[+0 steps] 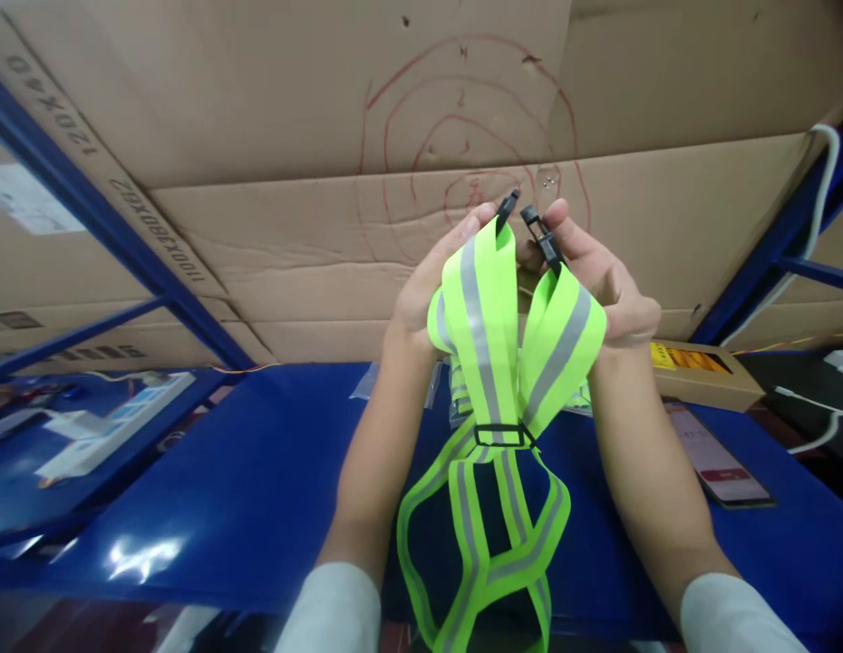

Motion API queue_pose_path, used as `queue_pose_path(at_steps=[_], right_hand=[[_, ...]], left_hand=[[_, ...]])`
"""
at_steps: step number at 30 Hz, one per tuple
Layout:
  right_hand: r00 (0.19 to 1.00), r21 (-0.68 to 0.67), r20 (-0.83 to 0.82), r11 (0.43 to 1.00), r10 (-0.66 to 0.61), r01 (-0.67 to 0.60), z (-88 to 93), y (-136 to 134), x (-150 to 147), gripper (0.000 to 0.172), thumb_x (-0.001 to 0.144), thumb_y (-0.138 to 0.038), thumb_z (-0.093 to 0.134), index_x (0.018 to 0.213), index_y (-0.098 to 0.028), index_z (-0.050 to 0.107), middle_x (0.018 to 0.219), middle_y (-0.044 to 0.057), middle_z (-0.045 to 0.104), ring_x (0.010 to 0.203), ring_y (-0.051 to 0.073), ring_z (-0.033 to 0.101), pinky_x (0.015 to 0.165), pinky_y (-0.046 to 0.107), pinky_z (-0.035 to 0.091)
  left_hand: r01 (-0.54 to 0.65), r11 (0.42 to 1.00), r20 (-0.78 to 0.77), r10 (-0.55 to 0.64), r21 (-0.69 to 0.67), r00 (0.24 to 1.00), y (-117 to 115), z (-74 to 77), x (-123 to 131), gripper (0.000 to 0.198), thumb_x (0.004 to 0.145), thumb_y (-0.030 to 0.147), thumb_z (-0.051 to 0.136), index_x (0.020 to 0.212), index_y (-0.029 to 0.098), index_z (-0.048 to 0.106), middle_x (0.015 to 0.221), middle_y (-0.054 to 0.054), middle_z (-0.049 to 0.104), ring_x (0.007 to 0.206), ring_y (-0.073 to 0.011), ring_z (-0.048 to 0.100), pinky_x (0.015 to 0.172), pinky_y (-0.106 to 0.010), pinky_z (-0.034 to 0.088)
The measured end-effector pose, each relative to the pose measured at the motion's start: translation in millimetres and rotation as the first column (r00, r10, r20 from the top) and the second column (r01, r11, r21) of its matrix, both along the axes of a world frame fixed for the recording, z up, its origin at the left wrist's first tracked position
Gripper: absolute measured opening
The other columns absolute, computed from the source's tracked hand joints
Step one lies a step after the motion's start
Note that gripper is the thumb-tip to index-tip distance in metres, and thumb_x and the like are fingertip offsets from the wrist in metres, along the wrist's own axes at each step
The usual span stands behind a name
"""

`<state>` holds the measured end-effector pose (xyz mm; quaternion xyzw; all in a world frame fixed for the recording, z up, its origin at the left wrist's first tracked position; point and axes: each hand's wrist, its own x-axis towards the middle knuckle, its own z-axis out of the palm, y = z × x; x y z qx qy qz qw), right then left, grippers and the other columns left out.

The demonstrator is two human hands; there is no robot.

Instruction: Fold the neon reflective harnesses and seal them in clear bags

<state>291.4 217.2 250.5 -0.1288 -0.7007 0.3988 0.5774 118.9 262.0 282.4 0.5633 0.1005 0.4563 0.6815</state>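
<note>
Both hands hold up a neon yellow-green reflective vest (479,317) made of elastic straps with a grey stripe. My left hand (431,281) is closed on one strap end, beside a black buckle half (507,210). The other black buckle half (542,240) is gripped by my right hand (608,277), with its strap folded below it. A small gap separates the two buckle halves. Lower down, a black slider (499,436) gathers the straps, and the rest of the vest hangs in loops past the table's front edge. Some fingers are hidden behind the straps.
A blue table (258,472) lies below, with a cardboard wall (292,227) marked by red rings behind it. Plastic-bagged neon straps (457,390) lie behind the vest. At the right are a phone (724,458) and a cardboard box (707,376). White power strips (122,426) lie left.
</note>
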Motion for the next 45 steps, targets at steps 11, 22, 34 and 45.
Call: queue_pose_path(at_steps=[11,22,34,45], right_hand=[[0.982,0.033,0.054,0.983,-0.184,0.182,1.2,-4,-7,0.091,0.062,-0.045,0.089,0.145,-0.034,0.052,0.149,0.005,0.055,0.143,0.037,0.048,0.116,0.051,0.049],[0.688,0.603,0.238,0.660,-0.686,0.449,5.5,-10,-24,0.077,0.083,-0.031,0.071,0.152,-0.024,0.037,0.157,0.012,0.043,0.150,0.033,0.039,0.127,0.053,0.032],[0.770,0.486,-0.115,0.640,-0.628,0.595,-3.5,5,-24,0.049,0.103,-0.041,0.057,0.151,-0.033,0.052,0.157,0.002,0.053,0.145,0.027,0.052,0.123,0.044,0.044],[0.780,0.204,-0.377,0.777,-0.499,0.596,0.5,18,-24,0.025,0.091,-0.041,0.076,0.113,-0.029,0.074,0.110,0.003,0.073,0.083,0.018,0.072,0.087,0.038,0.061]], left_hand=[[0.149,0.923,0.023,-0.168,0.355,0.986,15,-23.1,-29,0.069,0.065,0.041,0.093,0.128,0.030,0.067,0.135,-0.003,0.070,0.132,-0.0365,0.063,0.113,-0.052,0.053],[-0.041,0.936,0.083,0.013,0.350,0.996,33,-29.8,-25,0.070,0.061,0.031,0.098,0.124,0.026,0.069,0.130,-0.006,0.072,0.118,-0.0310,0.072,0.099,-0.036,0.060],[-0.244,0.942,0.150,0.214,0.229,0.965,6,-20.8,-10,0.047,0.085,0.058,0.078,0.120,0.027,0.074,0.112,-0.004,0.076,0.092,-0.0190,0.074,0.075,-0.024,0.059],[-0.375,0.893,0.227,0.323,0.249,0.919,-2,-15.6,-19,0.035,0.083,0.049,0.082,0.103,0.021,0.074,0.090,-0.003,0.077,0.087,-0.0201,0.077,0.077,-0.027,0.063]])
